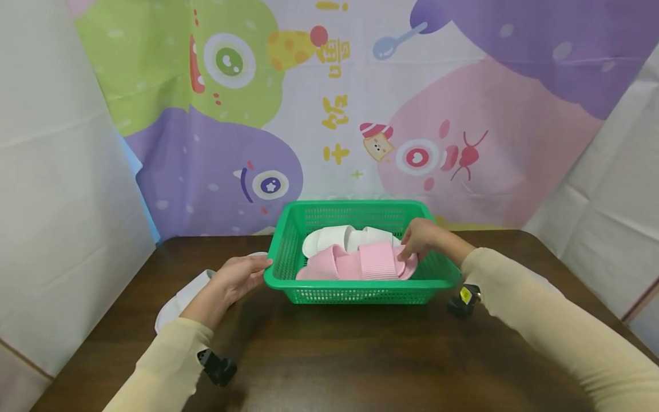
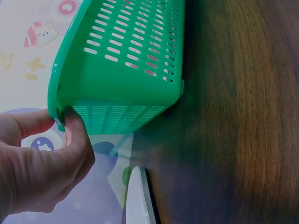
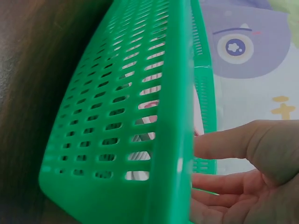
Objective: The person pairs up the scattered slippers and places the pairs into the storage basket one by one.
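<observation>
A green plastic basket (image 1: 360,296) with slotted sides stands on the table. My left hand (image 1: 238,278) pinches its left rim between thumb and fingers, as the left wrist view also shows. Inside the basket, pink slippers (image 1: 378,260) with ribbed straps lie along the near side. White slippers (image 1: 334,237) lie behind them. My right hand (image 1: 421,236) reaches over the basket's right side and pinches the right end of a pink slipper. In the right wrist view the basket rim hides the fingertips of that hand (image 3: 247,172).
A white slipper (image 1: 180,300) lies on the brown table (image 1: 329,355) at the left, partly behind my left forearm. Something white (image 1: 546,282) shows past my right sleeve. A cartoon-printed cloth (image 1: 329,189) hangs behind the basket, with white cloth at both sides.
</observation>
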A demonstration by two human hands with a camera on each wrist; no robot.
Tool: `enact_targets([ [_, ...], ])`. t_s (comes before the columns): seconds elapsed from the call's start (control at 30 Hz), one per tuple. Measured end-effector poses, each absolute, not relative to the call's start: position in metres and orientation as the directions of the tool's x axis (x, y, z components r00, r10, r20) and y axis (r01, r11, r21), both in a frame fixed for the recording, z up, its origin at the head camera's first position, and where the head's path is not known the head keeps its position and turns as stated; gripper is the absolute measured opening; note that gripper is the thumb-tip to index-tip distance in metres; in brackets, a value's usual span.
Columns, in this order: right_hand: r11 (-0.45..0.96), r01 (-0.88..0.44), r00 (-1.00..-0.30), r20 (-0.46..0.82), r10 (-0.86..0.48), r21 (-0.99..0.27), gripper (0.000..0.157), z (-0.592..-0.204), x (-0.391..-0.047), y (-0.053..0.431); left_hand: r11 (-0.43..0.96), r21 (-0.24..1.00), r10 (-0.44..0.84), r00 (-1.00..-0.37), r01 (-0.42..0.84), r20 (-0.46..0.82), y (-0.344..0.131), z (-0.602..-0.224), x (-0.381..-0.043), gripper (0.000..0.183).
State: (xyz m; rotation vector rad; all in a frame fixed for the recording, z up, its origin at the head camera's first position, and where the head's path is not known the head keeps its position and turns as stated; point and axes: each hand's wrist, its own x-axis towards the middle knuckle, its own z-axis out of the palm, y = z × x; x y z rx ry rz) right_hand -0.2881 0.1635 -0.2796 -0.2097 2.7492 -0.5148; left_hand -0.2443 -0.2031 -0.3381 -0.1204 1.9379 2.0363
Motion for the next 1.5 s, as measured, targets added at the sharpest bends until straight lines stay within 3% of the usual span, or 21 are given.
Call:
enact_targets([
  [0.37, 0.939, -0.099, -0.932, -0.3, -0.203, -0.329, 0.043, -0.283, -0.285, 0.165, -0.029, 0.955, 0.179, -0.942, -0.295, -0.285, -0.204, -0.337, -0.246, 0.051],
  [0.7, 0.892, -0.125, -0.924, -0.276, -0.264, -0.434, 0.044, -0.285, -0.276, 0.178, -0.036, 0.952, 0.157, -0.943, -0.303, -0.294, -0.204, -0.336, -0.245, 0.05],
  [1.07, 0.76, -0.332, -0.918, 0.004, -0.397, -0.558, 0.04, -0.294, -0.257, 0.193, -0.044, 0.955, 0.145, -0.948, -0.293, -0.285, -0.203, -0.338, -0.241, 0.055],
  [1.5, 0.702, -0.338, -0.939, 0.175, -0.296, -0.627, 0.034, -0.293, -0.231, 0.209, 0.086, 0.968, 0.152, -0.958, -0.234, -0.245, -0.213, -0.34, -0.239, 0.058],
])
